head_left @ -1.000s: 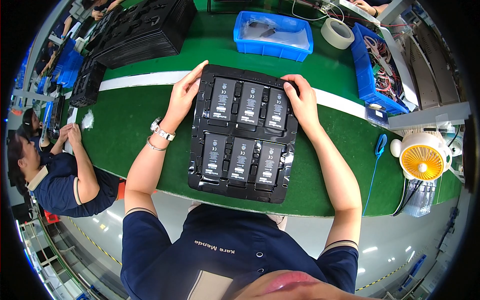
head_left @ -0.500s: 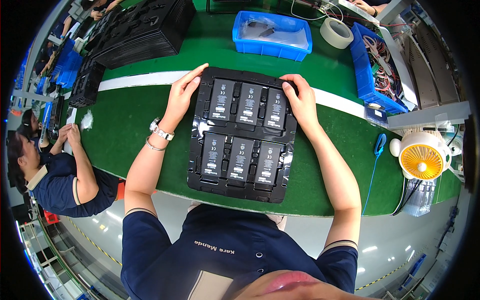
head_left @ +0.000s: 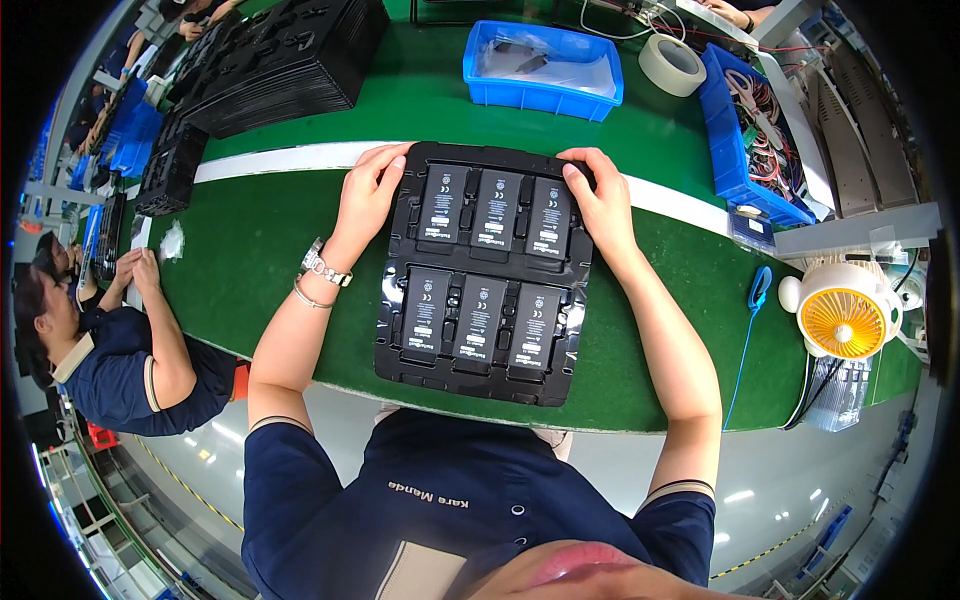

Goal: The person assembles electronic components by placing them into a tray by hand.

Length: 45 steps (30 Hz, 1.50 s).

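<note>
The left hand (head_left: pixel 372 190), partly open, held the far left corner of the black tray (head_left: pixel 470 387). The tray stretched from between the hands toward the person, over the green bench (head_left: pixel 280 270); whether it rested flat was unclear. The step in hand seemed to be steadying it; the next move probably called for an even, level grip. Its long axis, like its six flat packs' (head_left: pixel 481 320), ran bodyward, slanting slightly left. The right hand (head_left: pixel 600 195), half curled, gripped the far right corner.
</note>
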{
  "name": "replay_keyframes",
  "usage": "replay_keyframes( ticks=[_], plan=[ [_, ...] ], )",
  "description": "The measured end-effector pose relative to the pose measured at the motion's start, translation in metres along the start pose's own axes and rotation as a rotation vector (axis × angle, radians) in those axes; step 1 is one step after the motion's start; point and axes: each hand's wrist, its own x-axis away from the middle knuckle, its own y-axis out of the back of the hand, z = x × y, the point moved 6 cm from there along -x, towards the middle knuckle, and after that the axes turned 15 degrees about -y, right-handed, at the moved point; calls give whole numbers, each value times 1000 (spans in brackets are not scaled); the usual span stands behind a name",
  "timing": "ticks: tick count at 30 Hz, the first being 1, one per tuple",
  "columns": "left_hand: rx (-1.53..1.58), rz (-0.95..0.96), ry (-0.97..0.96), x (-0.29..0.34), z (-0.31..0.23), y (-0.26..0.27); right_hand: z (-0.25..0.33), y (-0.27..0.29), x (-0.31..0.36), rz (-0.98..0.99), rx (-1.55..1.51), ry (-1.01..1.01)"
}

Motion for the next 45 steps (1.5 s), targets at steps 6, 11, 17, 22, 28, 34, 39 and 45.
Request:
replay_keyframes(
  ticks=[6, 11, 17, 22, 28, 34, 39, 45],
  plan=[
    [101, -25, 18, 1, 9, -2, -3, 0, -1, -6, -3, 3],
    [107, -41, -16, 0, 13, 0, 1, 0, -2, -3, -8, 1],
    [159, -33, 27, 2, 13, -4, 0, 0, -1, -3, -12, 3],
    [139, -28, 58, 2, 11, -4, 0, 1, 0, -5, -22, 1],
    [112, -9, 47, 0, 7, -3, -3, 0, 0, -17, -17, 22],
    [63, 10, 41, 0, 5, -3, -3, 0, 0, -15, -31, 15],
    [84, 11, 28, 1, 8, -6, -1, 2, 3, -5, -50, 4],
    [97, 9, 10, -1, 2, -4, -1, 5, 8, 32, -59, 13]
  ],
)
